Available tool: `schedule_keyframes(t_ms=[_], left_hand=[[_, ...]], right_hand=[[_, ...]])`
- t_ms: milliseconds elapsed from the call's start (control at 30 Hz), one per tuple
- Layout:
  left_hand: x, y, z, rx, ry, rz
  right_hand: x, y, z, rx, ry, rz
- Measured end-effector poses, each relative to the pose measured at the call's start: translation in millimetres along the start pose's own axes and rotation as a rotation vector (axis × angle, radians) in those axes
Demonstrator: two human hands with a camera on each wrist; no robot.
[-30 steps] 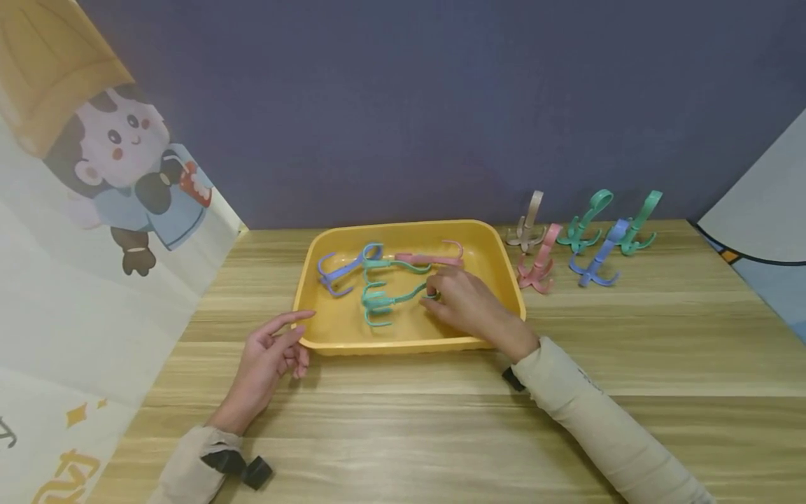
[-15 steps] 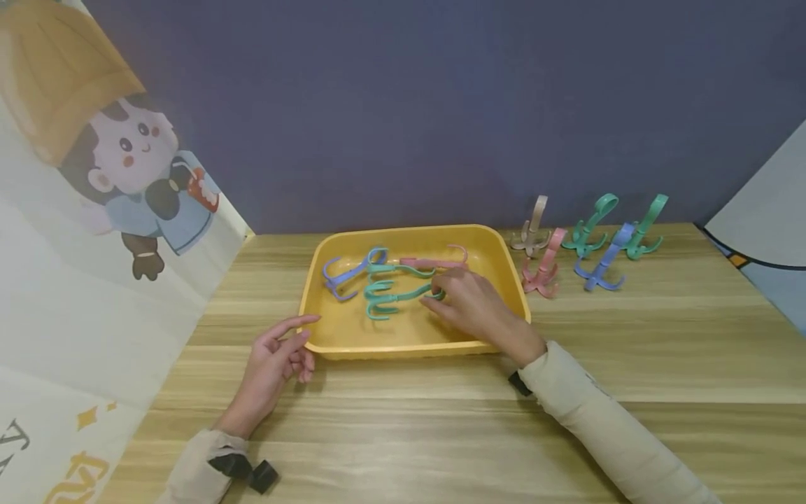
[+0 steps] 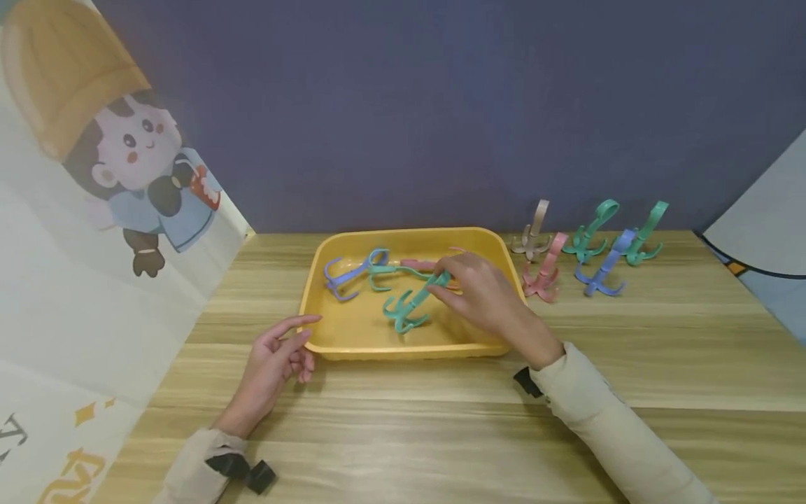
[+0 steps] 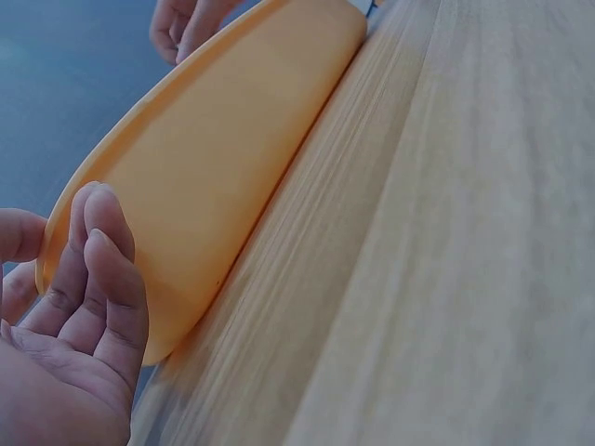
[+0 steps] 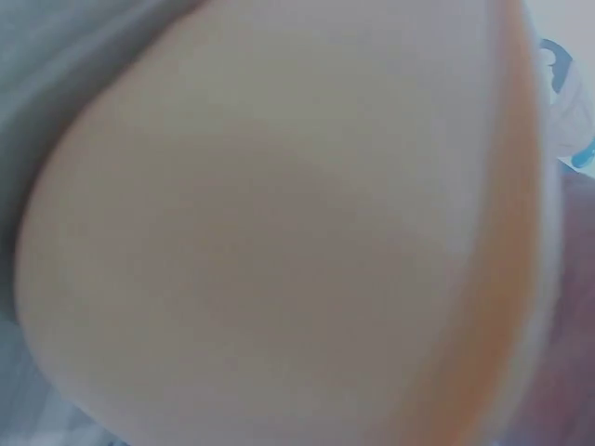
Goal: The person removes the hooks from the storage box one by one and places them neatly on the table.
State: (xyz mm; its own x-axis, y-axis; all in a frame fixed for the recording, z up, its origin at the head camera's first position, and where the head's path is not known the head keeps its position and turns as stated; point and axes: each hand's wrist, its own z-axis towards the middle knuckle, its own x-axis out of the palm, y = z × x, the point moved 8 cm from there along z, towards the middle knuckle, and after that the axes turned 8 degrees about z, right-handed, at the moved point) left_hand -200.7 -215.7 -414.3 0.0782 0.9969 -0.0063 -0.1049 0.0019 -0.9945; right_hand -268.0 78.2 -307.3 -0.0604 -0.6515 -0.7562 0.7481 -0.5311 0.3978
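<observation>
On the near part of the wooden table (image 3: 403, 434), the left hand (image 3: 264, 360) lay at the yellow tray's (image 3: 403, 352) near left corner; its index finger stretched over the rim, its other fingers loosely bent; the right hand (image 3: 488, 294) reached over the tray's right half, thumb and fingers closed in a pinch on the top of a tilted green hook (image 3: 409, 304); that hook's prongs pointed down and left within the tray, though whether they touched its floor could not be told; beyond it lay a second green hook (image 3: 393, 270), a blue hook (image 3: 349, 274) and a partly hidden pink hook (image 3: 418, 265); right of the tray, five more hooks (image 3: 608, 260) stood upright near the dark wall (image 3: 403, 112).
</observation>
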Motion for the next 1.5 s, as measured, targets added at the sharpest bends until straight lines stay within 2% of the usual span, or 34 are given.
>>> schedule_keyframes(t_ms=[400, 533, 733, 1000, 1200, 1500], left_hand=[[-0.7, -0.2, -0.4, 0.001, 0.01, 0.002], [0.2, -0.2, -0.4, 0.016, 0.039, -0.005], [-1.3, 0.9, -1.1, 0.018, 0.044, -0.008], [-1.2, 3.1, -0.2, 0.016, 0.056, -0.01], [-0.5, 4.3, -1.5, 0.018, 0.068, -0.02], [-0.7, 2.9, -1.0, 0.017, 0.058, -0.011]], right_hand=[[-36, 18, 1.0, -0.03, -0.112, -0.018], [-43, 24, -4.5, -0.057, -0.141, -0.006], [-47, 34, -16.5, -0.153, -0.162, 0.0], [-71, 42, -30.6, -0.197, -0.228, -0.052], [-85, 41, -35.1, -0.211, -0.252, -0.043], [-110, 21, -41.8, -0.155, -0.294, -0.099]])
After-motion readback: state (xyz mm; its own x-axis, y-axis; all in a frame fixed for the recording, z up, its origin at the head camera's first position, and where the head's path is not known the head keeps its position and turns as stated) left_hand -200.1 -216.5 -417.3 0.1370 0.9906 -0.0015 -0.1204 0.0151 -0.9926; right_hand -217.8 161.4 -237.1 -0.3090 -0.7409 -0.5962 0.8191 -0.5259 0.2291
